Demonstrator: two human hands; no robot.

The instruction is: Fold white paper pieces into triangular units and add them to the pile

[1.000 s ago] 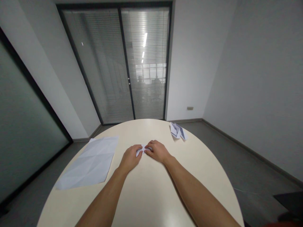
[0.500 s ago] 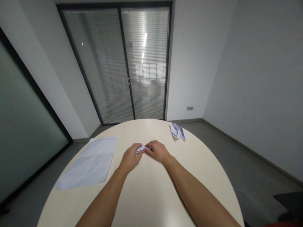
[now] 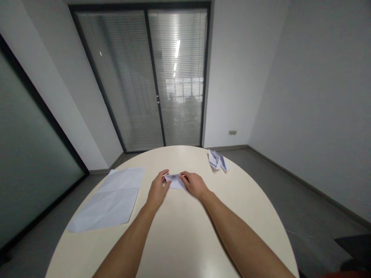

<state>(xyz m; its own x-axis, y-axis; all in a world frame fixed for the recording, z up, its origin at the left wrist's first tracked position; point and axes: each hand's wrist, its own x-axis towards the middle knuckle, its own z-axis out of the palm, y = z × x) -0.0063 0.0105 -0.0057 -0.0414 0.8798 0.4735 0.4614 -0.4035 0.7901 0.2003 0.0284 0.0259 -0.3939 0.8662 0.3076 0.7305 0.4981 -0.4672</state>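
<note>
Between my hands, over the middle of the round table, is a small folded piece of white paper, its front face turned toward me. My left hand pinches its left end, thumb in front and fingers behind. At the right end, my right hand grips the paper between thumb and fingers. The fingertips hide both ends of the paper, and I cannot make out how many layers it has.
A large creased sheet of white paper lies at the left of the cream round table. Near the far right edge rests a folded paper shape. Beyond the table are a glass door with blinds and grey walls.
The folded paper has tipped up and now shows a taller face toward me. My left hand has shifted slightly left and its fingers have lifted; the right hand has barely moved.
</note>
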